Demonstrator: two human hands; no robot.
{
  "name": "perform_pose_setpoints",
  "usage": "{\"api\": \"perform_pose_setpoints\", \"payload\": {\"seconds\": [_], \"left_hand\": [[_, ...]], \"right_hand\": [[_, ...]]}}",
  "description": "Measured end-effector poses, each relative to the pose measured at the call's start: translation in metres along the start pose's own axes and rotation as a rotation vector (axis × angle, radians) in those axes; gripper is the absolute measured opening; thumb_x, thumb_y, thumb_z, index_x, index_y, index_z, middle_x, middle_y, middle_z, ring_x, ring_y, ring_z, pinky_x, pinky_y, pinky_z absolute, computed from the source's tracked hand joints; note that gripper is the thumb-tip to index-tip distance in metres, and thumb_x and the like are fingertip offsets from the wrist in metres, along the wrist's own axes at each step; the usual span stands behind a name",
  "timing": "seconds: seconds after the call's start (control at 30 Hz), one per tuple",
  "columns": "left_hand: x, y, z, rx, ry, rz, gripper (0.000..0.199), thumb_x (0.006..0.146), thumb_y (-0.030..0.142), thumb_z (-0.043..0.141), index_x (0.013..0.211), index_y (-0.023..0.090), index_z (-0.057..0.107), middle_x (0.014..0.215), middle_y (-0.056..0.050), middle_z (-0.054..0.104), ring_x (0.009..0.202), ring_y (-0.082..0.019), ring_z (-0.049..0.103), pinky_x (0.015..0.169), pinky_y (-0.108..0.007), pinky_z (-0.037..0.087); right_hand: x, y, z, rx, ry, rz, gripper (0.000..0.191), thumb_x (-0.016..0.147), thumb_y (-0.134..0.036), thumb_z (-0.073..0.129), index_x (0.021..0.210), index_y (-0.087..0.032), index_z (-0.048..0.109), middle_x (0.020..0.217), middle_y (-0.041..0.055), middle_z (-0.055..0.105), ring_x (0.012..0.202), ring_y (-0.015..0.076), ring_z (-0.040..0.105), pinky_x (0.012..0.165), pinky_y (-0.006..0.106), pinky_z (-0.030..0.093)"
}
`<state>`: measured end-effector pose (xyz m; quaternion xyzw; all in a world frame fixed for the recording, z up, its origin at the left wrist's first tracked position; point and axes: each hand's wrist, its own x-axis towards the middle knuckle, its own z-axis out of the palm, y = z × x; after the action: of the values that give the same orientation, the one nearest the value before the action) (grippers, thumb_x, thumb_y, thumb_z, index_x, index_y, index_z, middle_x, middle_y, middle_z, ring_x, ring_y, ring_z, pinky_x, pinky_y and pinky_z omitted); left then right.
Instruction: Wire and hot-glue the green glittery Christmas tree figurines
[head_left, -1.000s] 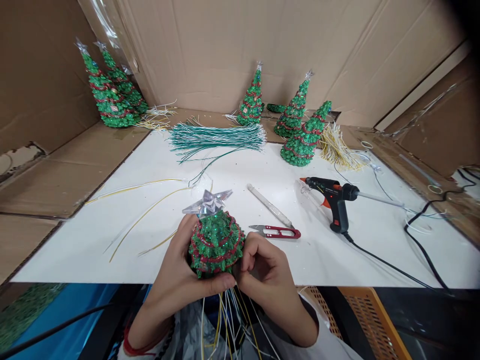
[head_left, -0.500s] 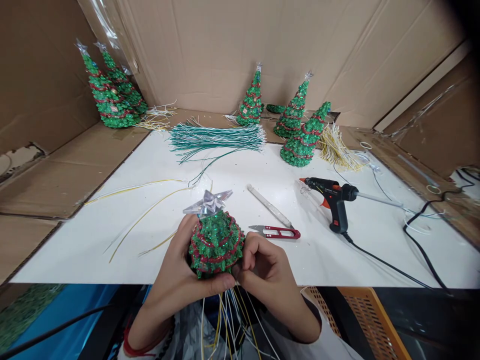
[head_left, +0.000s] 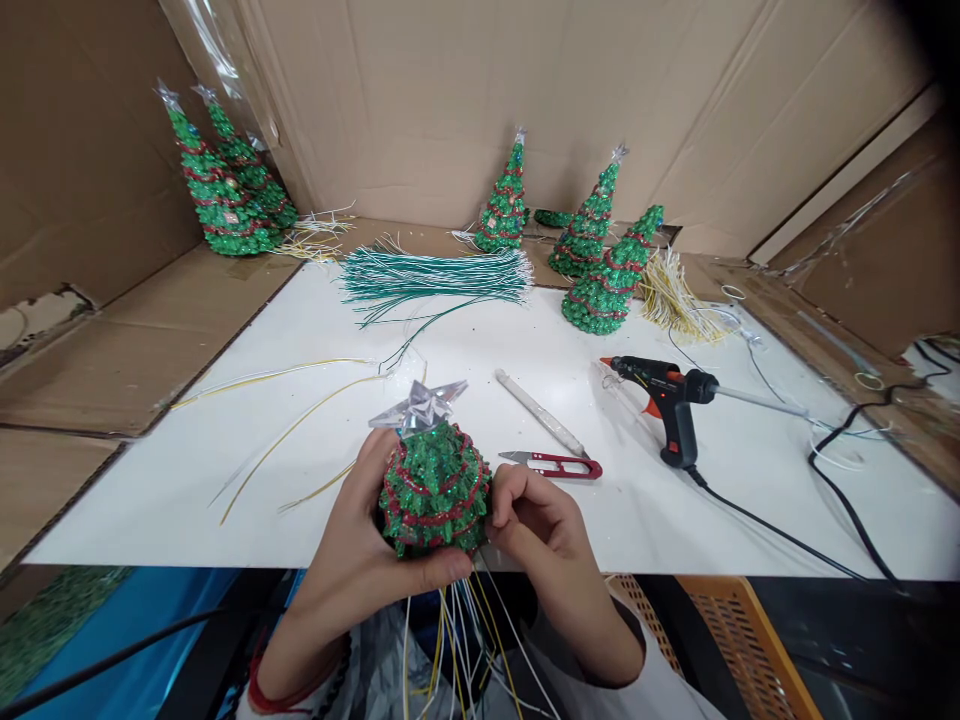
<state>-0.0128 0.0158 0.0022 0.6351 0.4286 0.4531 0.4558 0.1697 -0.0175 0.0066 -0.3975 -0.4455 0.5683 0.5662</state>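
Observation:
My left hand (head_left: pixel 375 545) grips a small green beaded Christmas tree (head_left: pixel 435 490) with red garlands, its thumb across the lower front. A clear plastic star (head_left: pixel 420 408) tops the tree, which tilts so that its tip points away from me. White and yellow wires (head_left: pixel 457 640) hang below its base. At the tree's right side my right hand (head_left: pixel 540 540) has thumb and forefinger pinched together against the lower edge; what they hold, if anything, is too small to make out. Red-handled thread snips (head_left: pixel 555 465) and a pen-like clear tool (head_left: pixel 540 413) lie just beyond.
A black glue gun (head_left: pixel 664 395) with its cord rests at the right. Bundled green wires (head_left: pixel 435 275) lie at the back, near several finished-looking trees (head_left: pixel 607 285). Loose yellow and white wires (head_left: pixel 292 430) are at the left. Cardboard walls (head_left: pixel 450 100) enclose the white table (head_left: pixel 187 500).
My right thumb and fingertips have shifted slightly up and to the right along the tree's lower edge. The left hand holds the tree almost unchanged.

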Motion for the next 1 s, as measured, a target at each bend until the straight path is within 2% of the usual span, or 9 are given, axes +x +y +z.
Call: {"api": "perform_pose_setpoints", "payload": {"seconds": [0.4,0.57,0.7,1.0], "left_hand": [[0.001,0.001,0.000,-0.023,-0.027,-0.001,0.070,0.059,0.051,0.095,0.120,0.030,0.068,0.119,-0.007,0.065,0.110,-0.032,0.063,0.092,-0.043,0.050],[-0.001,-0.003,-0.001,-0.039,-0.007,-0.050,0.066,0.055,0.053,0.096,0.108,0.026,0.066,0.103,-0.005,0.061,0.097,-0.029,0.062,0.085,-0.042,0.051],[0.000,0.001,0.000,-0.019,0.015,-0.070,0.063,0.053,0.054,0.096,0.100,0.025,0.066,0.106,-0.006,0.060,0.101,-0.031,0.061,0.084,-0.042,0.050],[-0.002,0.004,0.003,-0.059,0.020,-0.104,0.069,0.052,0.057,0.096,0.105,0.026,0.066,0.105,-0.005,0.055,0.105,-0.033,0.060,0.090,-0.044,0.047]], "right_hand": [[-0.007,0.004,-0.002,-0.087,-0.030,-0.089,0.012,0.079,-0.017,0.065,0.075,-0.025,0.057,0.066,-0.0053,0.050,0.061,0.0144,0.044,0.056,0.027,0.037],[-0.017,0.008,-0.003,-0.234,-0.005,-0.196,0.015,0.080,-0.010,0.067,0.083,-0.025,0.066,0.072,-0.0027,0.054,0.069,0.0158,0.050,0.063,0.028,0.037],[-0.020,0.009,-0.005,-0.337,-0.026,-0.285,0.015,0.088,-0.012,0.063,0.092,-0.026,0.068,0.074,-0.0029,0.056,0.069,0.0150,0.052,0.062,0.027,0.038],[-0.022,0.009,-0.008,-0.352,-0.086,-0.234,0.016,0.098,-0.021,0.059,0.083,-0.024,0.063,0.075,-0.0026,0.056,0.069,0.0145,0.051,0.063,0.027,0.037]]}}
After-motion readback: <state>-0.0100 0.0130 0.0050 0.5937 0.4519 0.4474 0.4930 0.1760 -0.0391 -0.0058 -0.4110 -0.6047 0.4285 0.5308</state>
